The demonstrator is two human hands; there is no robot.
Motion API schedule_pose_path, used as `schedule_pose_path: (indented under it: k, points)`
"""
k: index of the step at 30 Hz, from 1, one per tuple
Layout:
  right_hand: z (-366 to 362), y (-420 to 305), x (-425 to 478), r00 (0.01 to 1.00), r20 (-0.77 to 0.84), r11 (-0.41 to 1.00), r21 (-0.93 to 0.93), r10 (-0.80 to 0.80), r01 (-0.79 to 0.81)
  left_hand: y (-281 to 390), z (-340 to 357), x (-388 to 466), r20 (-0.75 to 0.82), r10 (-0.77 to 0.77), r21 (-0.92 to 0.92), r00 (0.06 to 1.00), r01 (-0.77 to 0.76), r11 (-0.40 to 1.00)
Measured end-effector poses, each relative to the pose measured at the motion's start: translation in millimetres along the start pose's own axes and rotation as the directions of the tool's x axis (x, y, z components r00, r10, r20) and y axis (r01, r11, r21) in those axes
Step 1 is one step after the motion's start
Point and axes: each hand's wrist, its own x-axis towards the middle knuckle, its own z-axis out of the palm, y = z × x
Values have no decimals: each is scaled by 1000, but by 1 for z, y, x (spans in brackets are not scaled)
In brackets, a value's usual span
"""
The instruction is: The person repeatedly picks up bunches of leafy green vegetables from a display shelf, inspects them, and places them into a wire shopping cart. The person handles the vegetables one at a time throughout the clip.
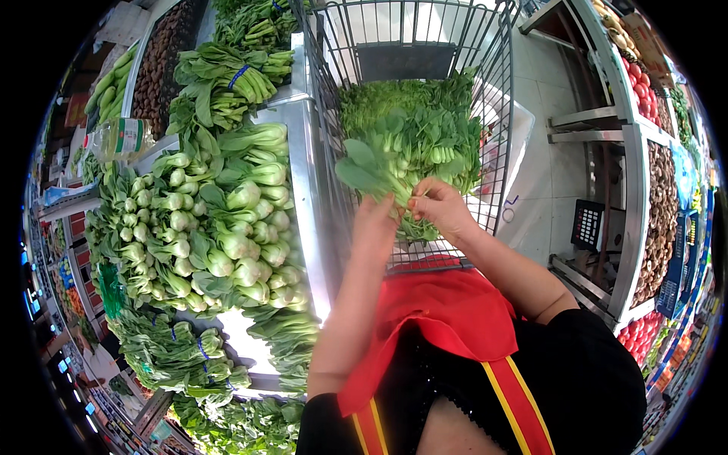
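Note:
A leafy green head (364,166) with pale stalks, apparently bok choy, is held over the wire shopping cart (400,36). My left hand (377,215) grips its stalks from the left, leaves pointing up and left. At the stalk base, the fingers of my right hand (442,208) pinch together; just what they grasp is partly hidden. Below and beyond both hands, the cart holds bunches of leafy greens (435,133), with finer-leaved greens (369,105) towards its far end.
Left of the cart, a metal-edged stall (307,227) bears piled bok choy (239,244) and tied greens (227,79). An oil bottle (122,139) lies at its far side. On the right stands a rack (634,216) with mushrooms (660,216); a white crate (520,133) sits beside the cart.

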Motion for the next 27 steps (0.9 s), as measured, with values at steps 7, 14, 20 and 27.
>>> schedule_pose_path:
  k: [7,14,20,27]
  points:
    - [-5,11,2,986,-2,957,-242,-168,163,-6,-3,0,-116,69,51,991,-63,997]
    - [1,19,8,969,-14,898,-381,-246,223,-6,-2,0,-212,146,283,966,-82,955]
    - [0,16,10,996,53,972,-219,-71,80,-6,1,0,-203,239,359,950,-155,920]
    - [2,15,9,990,93,991,77,102,-110,-1,-1,-4,-125,57,113,990,-43,993]
